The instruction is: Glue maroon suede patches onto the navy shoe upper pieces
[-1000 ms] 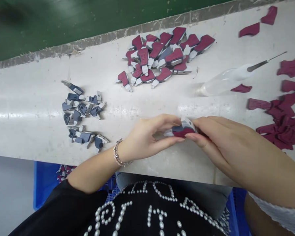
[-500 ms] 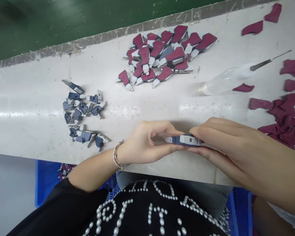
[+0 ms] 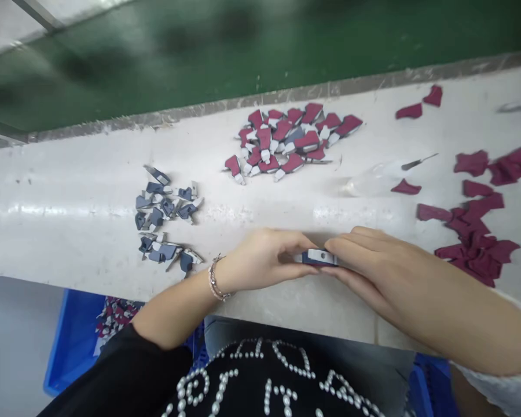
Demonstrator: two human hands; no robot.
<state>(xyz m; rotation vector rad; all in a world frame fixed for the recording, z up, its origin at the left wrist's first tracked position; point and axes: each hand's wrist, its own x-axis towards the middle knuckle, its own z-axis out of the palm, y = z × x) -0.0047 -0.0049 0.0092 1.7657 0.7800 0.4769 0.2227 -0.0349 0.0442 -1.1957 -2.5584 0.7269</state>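
Note:
Both my hands meet over the front of the white table, pinching one small plastic piece (image 3: 320, 257), dark blue and light grey with a round hole in its grey edge. Thumb and fingers of my left hand (image 3: 264, 260) close on its left end. My right hand (image 3: 369, 260) grips the right end, and its fingertips hide that part. The piece is held edge up, so its broad faces cannot be seen. Left of my hands lies a group of similar blue-and-grey pieces (image 3: 167, 205). Beyond them is a pile of pieces with maroon faces (image 3: 282, 139).
Loose maroon inserts (image 3: 473, 231) lie on the right of the table (image 3: 91, 174). A translucent bottle with a thin needle tip (image 3: 412, 164) lies near a single maroon insert (image 3: 406, 187). Below the table edge, a blue crate (image 3: 58, 347) holds mixed pieces. A green surface runs behind the table.
The camera view has shifted, so the table's contents appear lower and smaller. My hands still hold the same piece, with my right hand covering slightly more of its right end.

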